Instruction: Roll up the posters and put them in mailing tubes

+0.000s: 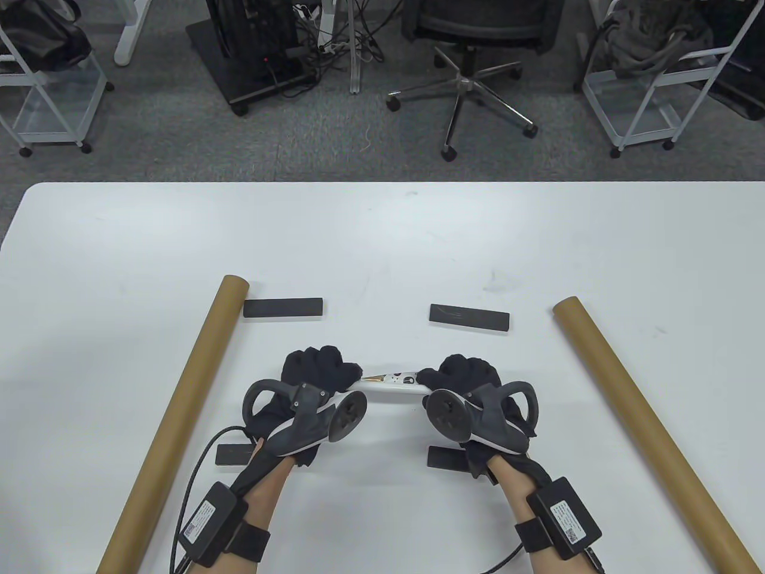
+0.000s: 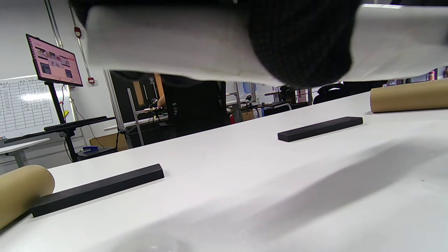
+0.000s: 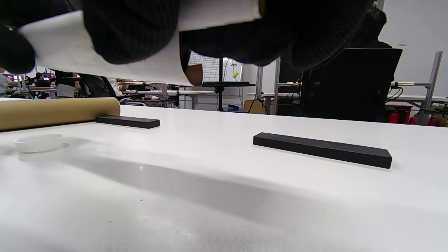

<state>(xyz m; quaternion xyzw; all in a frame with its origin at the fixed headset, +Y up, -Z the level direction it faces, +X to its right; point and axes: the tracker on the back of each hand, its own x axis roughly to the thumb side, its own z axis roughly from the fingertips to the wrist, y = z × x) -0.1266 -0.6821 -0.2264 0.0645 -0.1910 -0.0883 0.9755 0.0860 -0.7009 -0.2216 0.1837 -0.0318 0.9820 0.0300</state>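
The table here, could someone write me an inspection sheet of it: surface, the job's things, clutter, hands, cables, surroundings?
Surface: white table, a few faint marks.
Job's things: rolled poster held off the table between both hands; left mailing tube and right mailing tube lying on either side.
Clutter: four black bars, including far-left bar and far-right bar; a small clear cap, seen only in the right wrist view.
Grippers: left hand and right hand each grip one end of the roll.
Cables: black lead from the left wrist.
Surroundings: office chair, wire carts, grey carpet.
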